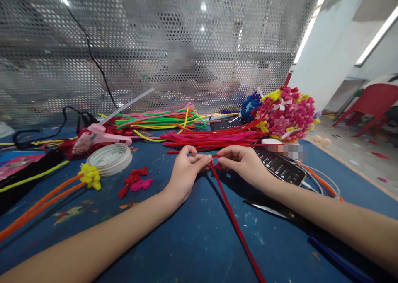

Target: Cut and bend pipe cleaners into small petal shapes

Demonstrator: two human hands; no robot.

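Observation:
A long red pipe cleaner [234,221] runs from my fingertips down across the blue table toward me. My left hand [186,171] pinches it near its upper end between thumb and fingers. Close beside it, my right hand [241,165] pinches the same red stem, where a short bent piece shows under the fingers. Just beyond both hands lies a bundle of red and pink pipe cleaners [211,138]. To the left, small red fuzzy pieces [132,181] and a magenta piece [141,185] rest on the table.
A pink glue gun [102,134] lies behind a white tub of small beads [109,158]. A yellow fuzzy flower [91,176] has orange stems. At right are a phone [280,165], a dark blade [270,209] and fuzzy flower bouquets [287,113]. Perforated metal sheeting [130,38] stands behind.

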